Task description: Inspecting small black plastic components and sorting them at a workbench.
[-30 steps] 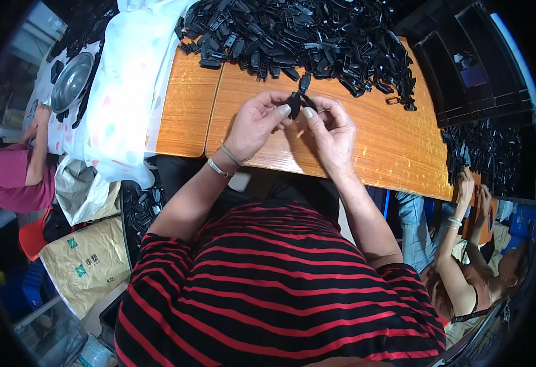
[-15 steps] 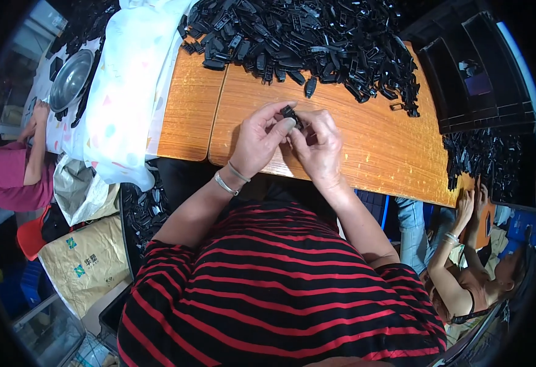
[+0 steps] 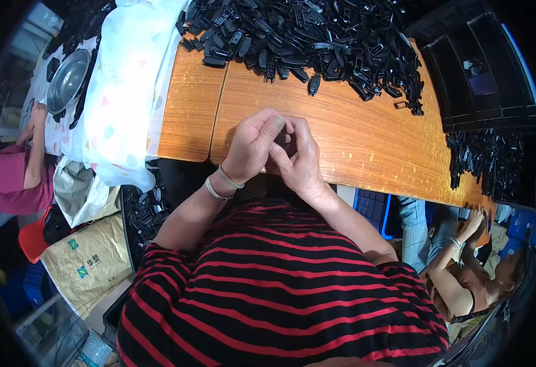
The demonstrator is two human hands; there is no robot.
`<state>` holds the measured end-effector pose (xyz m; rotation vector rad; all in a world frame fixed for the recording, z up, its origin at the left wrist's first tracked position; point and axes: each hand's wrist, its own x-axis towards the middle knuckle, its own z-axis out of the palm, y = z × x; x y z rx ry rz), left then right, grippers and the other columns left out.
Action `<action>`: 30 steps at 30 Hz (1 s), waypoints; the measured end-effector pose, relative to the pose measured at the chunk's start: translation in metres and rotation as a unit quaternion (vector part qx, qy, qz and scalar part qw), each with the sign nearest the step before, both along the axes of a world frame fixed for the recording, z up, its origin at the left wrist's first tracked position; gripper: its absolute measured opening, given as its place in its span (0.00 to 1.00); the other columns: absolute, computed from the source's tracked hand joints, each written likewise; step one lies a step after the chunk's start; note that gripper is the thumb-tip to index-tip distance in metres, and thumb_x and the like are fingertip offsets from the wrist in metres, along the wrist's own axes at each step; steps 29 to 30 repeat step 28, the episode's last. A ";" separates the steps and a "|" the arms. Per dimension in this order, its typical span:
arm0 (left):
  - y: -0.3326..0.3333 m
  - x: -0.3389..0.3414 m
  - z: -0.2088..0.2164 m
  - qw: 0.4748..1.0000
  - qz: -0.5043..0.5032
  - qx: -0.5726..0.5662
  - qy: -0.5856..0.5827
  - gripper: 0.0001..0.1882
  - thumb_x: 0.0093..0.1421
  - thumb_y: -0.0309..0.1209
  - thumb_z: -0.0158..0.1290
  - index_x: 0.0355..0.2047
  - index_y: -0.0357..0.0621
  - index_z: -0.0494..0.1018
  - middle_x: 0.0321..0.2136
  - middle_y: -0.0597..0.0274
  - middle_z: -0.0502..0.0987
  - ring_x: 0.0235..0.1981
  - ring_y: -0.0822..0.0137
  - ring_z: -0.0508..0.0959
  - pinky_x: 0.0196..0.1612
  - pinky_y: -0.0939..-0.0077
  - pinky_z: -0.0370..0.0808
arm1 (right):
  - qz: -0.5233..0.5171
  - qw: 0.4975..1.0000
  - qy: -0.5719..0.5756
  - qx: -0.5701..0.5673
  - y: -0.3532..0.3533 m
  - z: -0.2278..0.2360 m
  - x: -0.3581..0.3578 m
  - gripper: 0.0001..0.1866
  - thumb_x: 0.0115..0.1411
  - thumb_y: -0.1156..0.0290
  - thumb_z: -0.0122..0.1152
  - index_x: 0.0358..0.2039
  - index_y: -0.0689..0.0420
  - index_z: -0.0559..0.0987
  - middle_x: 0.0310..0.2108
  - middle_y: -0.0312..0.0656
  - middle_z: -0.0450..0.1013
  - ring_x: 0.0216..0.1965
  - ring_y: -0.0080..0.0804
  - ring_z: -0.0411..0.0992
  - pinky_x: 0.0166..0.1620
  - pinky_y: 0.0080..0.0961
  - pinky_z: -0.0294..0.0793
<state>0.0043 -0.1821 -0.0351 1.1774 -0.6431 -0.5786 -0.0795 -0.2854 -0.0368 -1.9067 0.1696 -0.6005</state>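
Both hands come together over the near edge of the wooden table [image 3: 353,147]. My left hand [image 3: 252,145] is closed, its thumb pressed along a small black plastic part [image 3: 284,136]. From the other side my right hand [image 3: 303,164] has its fingers curled round the same part. Most of the part is hidden by the fingers, so its exact shape does not show. Beyond the hands lies a big heap of similar black plastic parts [image 3: 292,40]. One loose oval black piece [image 3: 314,85] rests at the heap's near edge.
A patterned white cloth [image 3: 121,92] covers the table's left side, with a metal bowl [image 3: 69,81] beyond it. Black crates [image 3: 488,116] and more black parts [image 3: 479,159] stand at right. One person [image 3: 11,174] sits at left, another [image 3: 464,275] at right. A paper sack [image 3: 90,263] stands lower left.
My hands have turned inward and my right hand has shifted left and nearer to me. The black part, plainer to see before, is now mostly covered by fingers.
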 end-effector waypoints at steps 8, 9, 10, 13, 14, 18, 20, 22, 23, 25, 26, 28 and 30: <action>0.081 0.008 0.022 0.971 0.049 0.229 -0.041 0.18 0.69 0.38 0.40 0.30 0.39 0.74 0.22 0.67 0.70 0.24 0.75 0.70 0.26 0.81 0.67 | 0.203 0.966 0.157 0.022 -0.015 0.019 -0.014 0.24 0.53 0.70 0.69 0.49 0.60 0.73 0.28 0.35 0.70 0.26 0.20 0.67 0.32 0.20 0.70; 0.104 0.008 0.026 0.957 0.088 0.255 -0.109 0.19 0.69 0.39 0.40 0.30 0.39 0.74 0.23 0.67 0.71 0.23 0.74 0.70 0.25 0.82 0.65 | 0.244 0.953 0.174 0.043 -0.020 0.021 -0.022 0.23 0.53 0.71 0.69 0.49 0.60 0.74 0.28 0.35 0.70 0.26 0.20 0.67 0.32 0.20 0.69; 0.129 0.011 0.022 0.927 0.143 0.325 -0.119 0.19 0.69 0.44 0.40 0.31 0.46 0.74 0.21 0.72 0.73 0.18 0.83 0.65 0.20 0.89 0.56 | 0.288 0.937 0.191 0.062 -0.025 0.025 -0.030 0.22 0.53 0.71 0.69 0.49 0.60 0.74 0.28 0.34 0.70 0.26 0.19 0.67 0.32 0.19 0.69; 0.198 0.016 0.005 0.916 0.258 0.306 0.033 0.19 0.70 0.44 0.42 0.33 0.44 0.75 0.19 0.71 0.74 0.14 0.85 0.63 0.16 0.88 0.54 | 0.298 0.933 0.200 0.032 -0.042 0.021 -0.061 0.21 0.53 0.69 0.69 0.46 0.61 0.75 0.27 0.37 0.72 0.25 0.24 0.70 0.31 0.23 0.71; 0.213 0.015 0.005 0.916 0.254 0.306 0.051 0.19 0.70 0.45 0.42 0.34 0.44 0.74 0.19 0.71 0.74 0.14 0.86 0.62 0.16 0.90 0.53 | 0.298 0.933 0.200 0.022 -0.045 0.017 -0.072 0.20 0.52 0.67 0.69 0.43 0.62 0.75 0.26 0.39 0.74 0.24 0.28 0.72 0.31 0.26 0.72; 0.311 0.023 -0.064 0.841 0.243 0.476 -0.086 0.16 0.67 0.42 0.47 0.35 0.42 0.76 0.20 0.65 0.76 0.22 0.73 0.73 0.25 0.81 0.67 | 0.301 0.925 0.229 0.043 -0.055 0.008 -0.097 0.20 0.52 0.67 0.69 0.42 0.61 0.76 0.27 0.41 0.74 0.26 0.30 0.73 0.32 0.27 0.73; 0.300 0.003 -0.061 0.716 0.217 0.638 -0.181 0.10 0.62 0.32 0.53 0.39 0.39 0.77 0.25 0.56 0.77 0.30 0.59 0.78 0.40 0.68 0.74 | 0.291 0.917 0.273 -0.022 -0.065 -0.009 -0.106 0.19 0.52 0.66 0.70 0.41 0.61 0.76 0.29 0.41 0.75 0.27 0.31 0.74 0.32 0.27 0.73; 0.274 -0.001 -0.054 0.683 0.279 0.575 -0.355 0.08 0.60 0.27 0.55 0.38 0.38 0.77 0.31 0.54 0.79 0.34 0.60 0.79 0.40 0.70 0.74 | 0.265 0.932 0.242 -0.056 -0.080 -0.040 -0.124 0.16 0.53 0.66 0.69 0.38 0.62 0.76 0.25 0.40 0.75 0.25 0.29 0.74 0.30 0.27 0.73; 0.261 -0.001 -0.047 0.684 0.271 0.574 -0.358 0.08 0.60 0.27 0.55 0.38 0.38 0.77 0.31 0.54 0.79 0.34 0.60 0.79 0.40 0.70 0.74 | 0.236 0.928 0.287 0.037 -0.089 -0.060 -0.136 0.14 0.54 0.67 0.68 0.37 0.61 0.77 0.23 0.38 0.74 0.24 0.27 0.73 0.28 0.25 0.73; 0.225 0.008 -0.033 0.759 0.349 0.465 -0.294 0.11 0.60 0.28 0.55 0.43 0.38 0.76 0.37 0.53 0.78 0.37 0.59 0.79 0.44 0.73 0.73 | 0.148 0.899 0.369 0.182 -0.108 -0.092 -0.152 0.11 0.57 0.65 0.66 0.34 0.60 0.77 0.22 0.34 0.73 0.21 0.21 0.72 0.25 0.19 0.72; 0.202 0.009 -0.025 0.761 0.340 0.466 -0.297 0.11 0.60 0.28 0.55 0.43 0.38 0.76 0.37 0.53 0.78 0.37 0.59 0.79 0.44 0.73 0.73 | 0.089 0.879 0.407 0.234 -0.118 -0.107 -0.158 0.11 0.60 0.64 0.64 0.33 0.58 0.77 0.23 0.32 0.72 0.20 0.18 0.71 0.23 0.16 0.71; 0.147 0.006 -0.002 0.777 0.284 0.404 -0.391 0.11 0.62 0.28 0.54 0.44 0.41 0.76 0.45 0.54 0.77 0.45 0.57 0.78 0.47 0.67 0.73 | 0.006 0.884 0.439 0.164 -0.137 -0.143 -0.170 0.12 0.61 0.61 0.62 0.31 0.57 0.77 0.23 0.33 0.73 0.20 0.20 0.72 0.23 0.17 0.72; 0.147 0.006 -0.002 0.777 0.284 0.404 -0.391 0.11 0.62 0.28 0.54 0.44 0.41 0.76 0.45 0.54 0.77 0.45 0.57 0.78 0.47 0.67 0.73 | 0.006 0.884 0.439 0.164 -0.137 -0.143 -0.170 0.12 0.61 0.61 0.62 0.31 0.57 0.77 0.23 0.33 0.73 0.20 0.20 0.72 0.23 0.17 0.72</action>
